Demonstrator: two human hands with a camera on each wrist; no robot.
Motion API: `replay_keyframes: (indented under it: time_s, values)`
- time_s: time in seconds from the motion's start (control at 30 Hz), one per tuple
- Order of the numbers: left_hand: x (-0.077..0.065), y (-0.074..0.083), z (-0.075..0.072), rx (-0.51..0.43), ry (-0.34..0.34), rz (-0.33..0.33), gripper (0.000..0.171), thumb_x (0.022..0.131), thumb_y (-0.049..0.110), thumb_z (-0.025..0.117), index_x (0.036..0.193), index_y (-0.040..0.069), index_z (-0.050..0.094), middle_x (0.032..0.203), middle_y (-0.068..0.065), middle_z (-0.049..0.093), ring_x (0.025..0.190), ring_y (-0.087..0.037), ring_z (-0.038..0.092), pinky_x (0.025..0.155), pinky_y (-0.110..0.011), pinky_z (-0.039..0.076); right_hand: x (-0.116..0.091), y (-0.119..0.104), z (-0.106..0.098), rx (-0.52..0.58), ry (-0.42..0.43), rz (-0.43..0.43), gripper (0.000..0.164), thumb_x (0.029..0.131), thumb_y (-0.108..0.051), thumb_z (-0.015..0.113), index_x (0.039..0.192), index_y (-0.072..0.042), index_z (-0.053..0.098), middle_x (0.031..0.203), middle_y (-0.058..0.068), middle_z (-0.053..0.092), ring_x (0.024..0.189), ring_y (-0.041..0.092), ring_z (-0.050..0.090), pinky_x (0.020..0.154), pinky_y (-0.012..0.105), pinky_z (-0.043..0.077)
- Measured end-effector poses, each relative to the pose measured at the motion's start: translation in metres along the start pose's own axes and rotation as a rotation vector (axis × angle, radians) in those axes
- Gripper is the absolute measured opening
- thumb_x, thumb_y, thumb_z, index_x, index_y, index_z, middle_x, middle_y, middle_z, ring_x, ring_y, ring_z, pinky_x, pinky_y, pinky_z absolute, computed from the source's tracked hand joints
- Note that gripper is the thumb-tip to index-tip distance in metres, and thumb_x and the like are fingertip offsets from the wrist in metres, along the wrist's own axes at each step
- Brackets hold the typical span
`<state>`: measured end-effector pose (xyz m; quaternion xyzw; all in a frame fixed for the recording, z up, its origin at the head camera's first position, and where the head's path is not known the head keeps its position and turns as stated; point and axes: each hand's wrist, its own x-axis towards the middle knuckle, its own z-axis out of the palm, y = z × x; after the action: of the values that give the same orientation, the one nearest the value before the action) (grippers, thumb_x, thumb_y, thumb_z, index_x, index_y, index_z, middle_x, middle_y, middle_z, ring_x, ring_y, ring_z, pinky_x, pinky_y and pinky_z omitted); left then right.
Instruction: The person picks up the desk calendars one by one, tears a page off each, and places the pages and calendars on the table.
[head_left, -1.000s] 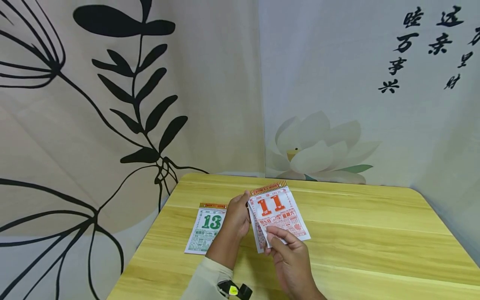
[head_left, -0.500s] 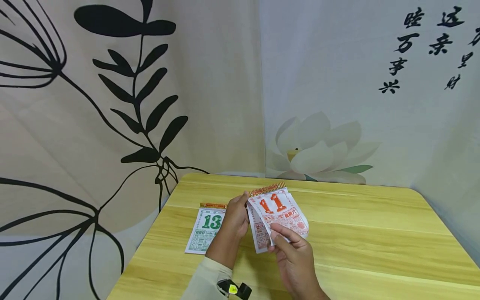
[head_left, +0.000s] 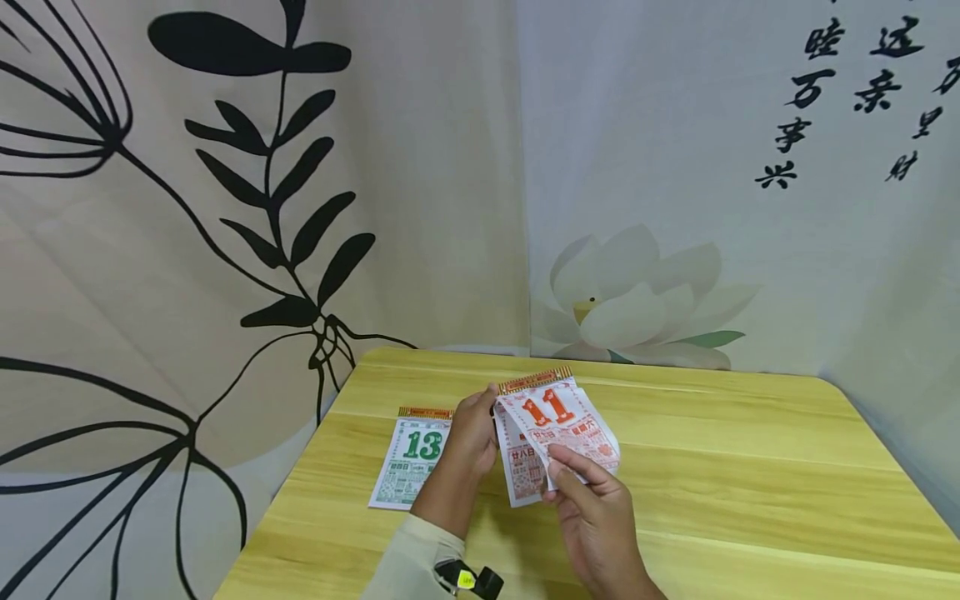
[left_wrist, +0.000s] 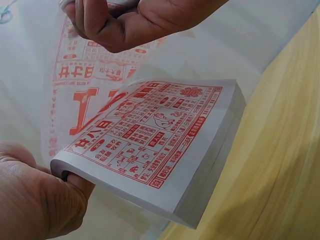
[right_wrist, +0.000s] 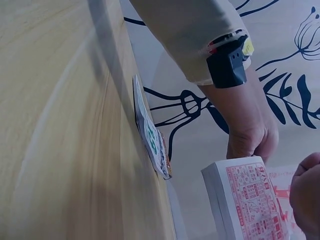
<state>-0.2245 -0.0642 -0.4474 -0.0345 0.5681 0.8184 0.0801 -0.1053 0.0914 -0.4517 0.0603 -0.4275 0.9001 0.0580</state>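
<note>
In the head view my left hand [head_left: 472, 429] grips the left edge of a thick tear-off calendar [head_left: 523, 475] with an orange-and-gold strip along its top. My right hand [head_left: 596, 521] pinches the lower corner of the calendar's top sheet [head_left: 557, 408], printed with a red 11. That sheet is lifted and slants away from the page under it, its upper end still at the strip. The left wrist view shows the thick block of pages [left_wrist: 165, 135] held clear of the table, the thin sheet [left_wrist: 75, 90] standing up behind it.
A second calendar pad [head_left: 412, 458], with a green 13, lies on the wooden table [head_left: 750, 467] left of my hands, partly hidden by the left forearm. A wrist camera [head_left: 471, 578] sits on the left sleeve. Printed cloth [head_left: 442, 167] hangs behind the table.
My right hand has shifted slightly right, drawing the corner of the 11 sheet with it. More of the page beneath shows. The left hand has stayed in place.
</note>
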Motion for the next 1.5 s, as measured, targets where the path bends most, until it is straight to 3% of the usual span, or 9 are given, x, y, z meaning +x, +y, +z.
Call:
replay_keyframes:
  time_s: [0.17, 0.33, 0.47, 0.77, 1.5]
  values:
    - [0.002, -0.001, 0.001, 0.000, 0.023, -0.009, 0.056, 0.121, 0.035, 0.037, 0.148, -0.013, 0.046, 0.127, -0.022, 0.065, 0.118, -0.027, 0.069, 0.094, -0.032, 0.060, 0.001, -0.003, -0.002, 0.011, -0.001, -0.005, 0.036, 0.104, 0.013, 0.059, 0.114, -0.011, 0.084, 0.115, 0.001, 0.074, 0.085, 0.005, 0.069, 0.075, 0.016, 0.061]
    - [0.003, -0.002, 0.000, 0.007, 0.019, -0.008, 0.063, 0.121, 0.035, 0.037, 0.157, -0.017, 0.038, 0.146, -0.034, 0.059, 0.136, -0.039, 0.064, 0.110, -0.043, 0.058, 0.001, -0.005, -0.004, 0.024, -0.009, -0.023, 0.037, 0.104, 0.014, 0.059, 0.115, -0.010, 0.084, 0.117, 0.002, 0.075, 0.084, 0.005, 0.070, 0.075, 0.016, 0.061]
    - [0.004, -0.002, 0.000, 0.001, 0.011, -0.007, 0.064, 0.121, 0.036, 0.037, 0.158, -0.017, 0.037, 0.153, -0.036, 0.054, 0.145, -0.042, 0.057, 0.116, -0.047, 0.053, 0.001, -0.006, -0.006, 0.035, -0.008, -0.034, 0.039, 0.103, 0.016, 0.058, 0.115, -0.010, 0.085, 0.117, 0.002, 0.075, 0.084, 0.005, 0.071, 0.075, 0.016, 0.061]
    - [0.004, -0.002, -0.003, 0.035, 0.035, -0.006, 0.059, 0.121, 0.037, 0.038, 0.149, -0.014, 0.051, 0.135, -0.025, 0.067, 0.120, -0.026, 0.071, 0.097, -0.034, 0.061, 0.004, -0.011, -0.009, 0.046, 0.011, -0.067, 0.037, 0.103, 0.016, 0.058, 0.115, -0.007, 0.084, 0.114, 0.003, 0.076, 0.081, 0.008, 0.072, 0.074, 0.016, 0.062]
    - [0.003, -0.002, -0.009, 0.031, 0.056, -0.015, 0.061, 0.120, 0.039, 0.041, 0.150, -0.013, 0.050, 0.125, -0.018, 0.069, 0.111, -0.022, 0.072, 0.092, -0.033, 0.062, 0.004, -0.019, -0.019, 0.077, 0.008, -0.105, 0.036, 0.105, 0.017, 0.055, 0.119, -0.003, 0.082, 0.109, 0.005, 0.078, 0.082, 0.011, 0.076, 0.075, 0.017, 0.062]
